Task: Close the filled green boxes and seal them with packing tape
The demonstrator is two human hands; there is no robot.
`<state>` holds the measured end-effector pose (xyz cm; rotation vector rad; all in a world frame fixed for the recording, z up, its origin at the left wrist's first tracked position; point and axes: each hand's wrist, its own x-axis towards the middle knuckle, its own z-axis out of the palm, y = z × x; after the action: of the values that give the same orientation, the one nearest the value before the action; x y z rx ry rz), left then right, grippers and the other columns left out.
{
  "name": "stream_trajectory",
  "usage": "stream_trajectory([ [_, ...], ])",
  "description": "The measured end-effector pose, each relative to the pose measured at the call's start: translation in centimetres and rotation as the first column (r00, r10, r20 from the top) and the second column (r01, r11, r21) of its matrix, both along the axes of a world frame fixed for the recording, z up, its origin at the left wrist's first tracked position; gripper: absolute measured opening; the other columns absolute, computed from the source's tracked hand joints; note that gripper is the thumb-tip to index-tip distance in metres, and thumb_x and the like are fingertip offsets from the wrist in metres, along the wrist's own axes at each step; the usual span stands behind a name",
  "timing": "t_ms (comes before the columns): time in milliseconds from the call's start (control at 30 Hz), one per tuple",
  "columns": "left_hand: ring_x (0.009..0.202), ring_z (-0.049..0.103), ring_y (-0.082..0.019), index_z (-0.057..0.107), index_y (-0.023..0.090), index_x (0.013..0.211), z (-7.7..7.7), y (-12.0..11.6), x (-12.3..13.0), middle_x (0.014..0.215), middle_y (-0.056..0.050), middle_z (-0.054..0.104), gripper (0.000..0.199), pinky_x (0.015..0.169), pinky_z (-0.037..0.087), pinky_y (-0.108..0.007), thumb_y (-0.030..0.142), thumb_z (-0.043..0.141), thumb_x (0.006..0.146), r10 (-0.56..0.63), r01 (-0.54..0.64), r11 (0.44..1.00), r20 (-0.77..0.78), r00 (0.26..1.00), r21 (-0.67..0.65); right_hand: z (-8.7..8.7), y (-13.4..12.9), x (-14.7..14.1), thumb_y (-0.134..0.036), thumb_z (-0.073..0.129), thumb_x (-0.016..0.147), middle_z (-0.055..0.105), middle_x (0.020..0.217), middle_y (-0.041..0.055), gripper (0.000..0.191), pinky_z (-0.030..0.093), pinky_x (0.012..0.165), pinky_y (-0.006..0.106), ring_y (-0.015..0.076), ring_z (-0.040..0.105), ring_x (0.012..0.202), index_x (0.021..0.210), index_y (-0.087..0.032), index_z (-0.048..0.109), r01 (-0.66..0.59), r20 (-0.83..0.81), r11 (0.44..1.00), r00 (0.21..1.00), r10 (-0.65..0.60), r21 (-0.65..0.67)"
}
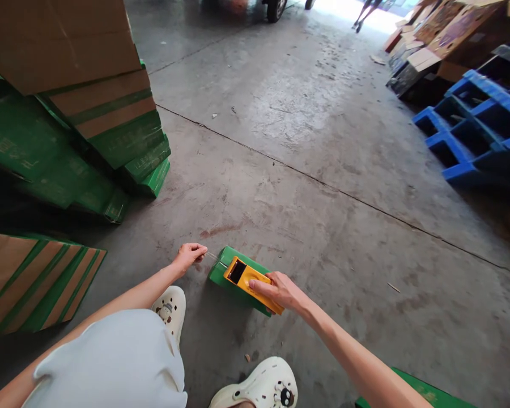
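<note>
A small green carton [219, 273] lies on the concrete floor in front of my feet. On top of it rests a yellow tape dispenser [245, 278], and my right hand [280, 291] grips its rear end. My left hand [190, 254] is pinched shut just left of the carton's far corner, on what looks like the end of a thin strip of tape stretched from the dispenser.
Stacks of green and brown flattened cartons [89, 107] stand at the left, another bundle [34, 280] at the near left. Blue plastic pallets [480, 130] and piled boxes [446, 34] line the right. A green carton edge [425, 391] shows bottom right. A person's legs [365, 11] are far off.
</note>
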<state>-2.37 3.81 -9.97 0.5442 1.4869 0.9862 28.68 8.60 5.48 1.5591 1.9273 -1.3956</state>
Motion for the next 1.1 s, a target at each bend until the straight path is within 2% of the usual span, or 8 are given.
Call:
stream_trajectory([
  [133, 0.059, 0.057, -0.011, 0.071, 0.015, 0.074, -1.4, 0.1, 1.5, 0.065, 0.000, 0.065, 0.058, 0.063, 0.050, -0.026, 0.066, 0.088, 0.051, 0.009, -0.010, 0.999, -0.019, 1.000, -0.042, -0.1, 0.3, -0.6, -0.085, 0.057, 0.079, 0.051, 0.067, 0.0000, 0.066, 0.027, 0.052, 0.027, 0.0143, 0.046, 0.062, 0.070, -0.019, 0.056, 0.000, 0.017, 1.000, 1.000, -0.001, 0.010],
  [267, 0.064, 0.062, -0.014, 0.073, 0.015, 0.080, -2.5, 0.0, 3.7, 0.069, -0.002, 0.067, 0.053, 0.067, 0.052, -0.028, 0.065, 0.082, 0.063, -0.019, 0.012, 0.996, -0.080, 0.997, -0.086, 0.1, 0.3, -0.9, -0.081, 0.057, 0.080, 0.048, 0.064, -0.0005, 0.063, 0.026, 0.052, 0.027, 0.0138, 0.044, 0.061, 0.066, -0.020, 0.052, -0.015, 0.066, 0.999, 0.998, 0.012, 0.048],
  [400, 0.101, 0.070, -0.025, 0.074, 0.015, 0.099, -3.4, -1.6, 5.8, 0.102, -0.012, 0.074, 0.042, 0.092, 0.054, -0.038, 0.050, 0.079, 0.076, -0.019, -0.015, 0.990, -0.235, 0.972, -0.140, 0.6, 0.1, -0.8, -0.081, 0.063, 0.078, 0.048, 0.063, -0.0007, 0.063, 0.027, 0.053, 0.026, 0.0137, 0.045, 0.061, 0.067, -0.019, 0.053, -0.004, 0.046, 1.000, 0.999, 0.004, 0.012],
  [600, 0.138, 0.057, -0.031, 0.069, 0.015, 0.130, -3.6, -3.7, 6.6, 0.141, -0.019, 0.063, 0.045, 0.119, 0.040, -0.044, 0.028, 0.070, 0.087, -0.067, 0.002, 0.984, -0.357, 0.932, -0.177, 0.4, 0.3, -0.8, -0.077, 0.065, 0.079, 0.052, 0.065, 0.0001, 0.061, 0.030, 0.054, 0.026, 0.0146, 0.050, 0.062, 0.068, -0.018, 0.057, -0.003, 0.066, 1.000, 0.998, 0.002, 0.012],
  [733, 0.143, 0.052, -0.026, 0.072, 0.021, 0.134, -0.7, -0.9, 3.0, 0.151, -0.012, 0.057, 0.046, 0.120, 0.040, -0.036, 0.031, 0.069, 0.088, -0.081, 0.056, 0.995, -0.379, 0.922, -0.078, 0.2, 0.2, -0.9, -0.076, 0.061, 0.083, 0.053, 0.066, 0.0005, 0.060, 0.028, 0.054, 0.025, 0.0142, 0.050, 0.063, 0.066, -0.019, 0.057, -0.024, 0.095, 0.999, 0.995, 0.020, 0.047],
  [900, 0.119, 0.064, -0.027, 0.081, 0.022, 0.119, 6.0, 2.8, -1.9, 0.128, -0.012, 0.074, 0.053, 0.091, 0.052, -0.033, 0.052, 0.081, 0.076, -0.123, 0.125, 0.992, -0.204, 0.971, -0.001, 0.4, -0.1, -0.4, -0.076, 0.061, 0.084, 0.054, 0.061, 0.0011, 0.060, 0.029, 0.052, 0.025, 0.0159, 0.053, 0.061, 0.065, -0.019, 0.057, -0.001, 0.032, 0.999, 0.999, 0.000, 0.042],
  [1000, 0.095, 0.068, -0.021, 0.083, 0.019, 0.112, 8.6, 2.7, -1.9, 0.101, -0.011, 0.079, 0.063, 0.080, 0.050, -0.028, 0.053, 0.093, 0.060, -0.135, 0.137, 0.990, -0.104, 0.985, 0.015, 0.5, -0.3, 0.0, -0.074, 0.062, 0.083, 0.056, 0.062, 0.0012, 0.058, 0.031, 0.053, 0.025, 0.0168, 0.056, 0.063, 0.067, -0.018, 0.060, 0.008, -0.020, 0.998, 1.000, -0.007, 0.067],
  [1100, 0.076, 0.063, -0.013, 0.083, 0.017, 0.112, 8.9, 1.5, -0.4, 0.085, -0.005, 0.076, 0.071, 0.073, 0.048, -0.026, 0.051, 0.097, 0.051, -0.128, 0.128, 0.992, -0.051, 0.990, -0.009, 0.5, -0.5, 0.2, -0.072, 0.061, 0.084, 0.058, 0.061, 0.0010, 0.057, 0.033, 0.054, 0.025, 0.0171, 0.057, 0.062, 0.066, -0.018, 0.062, 0.003, -0.058, 0.999, 0.998, 0.000, 0.048],
])
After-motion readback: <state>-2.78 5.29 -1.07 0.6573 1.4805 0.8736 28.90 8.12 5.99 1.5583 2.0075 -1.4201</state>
